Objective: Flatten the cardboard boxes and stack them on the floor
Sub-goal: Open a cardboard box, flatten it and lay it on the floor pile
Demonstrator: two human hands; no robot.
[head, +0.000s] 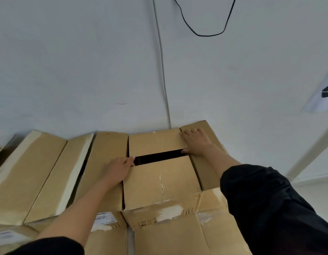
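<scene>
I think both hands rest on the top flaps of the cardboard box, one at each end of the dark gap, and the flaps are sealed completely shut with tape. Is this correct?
Not quite. The head view shows the flaps are not sealed shut: a dark gap stays open between them. The rest holds: the left hand and the right hand rest on the top flaps of the cardboard box, one at each end of the gap.
</scene>
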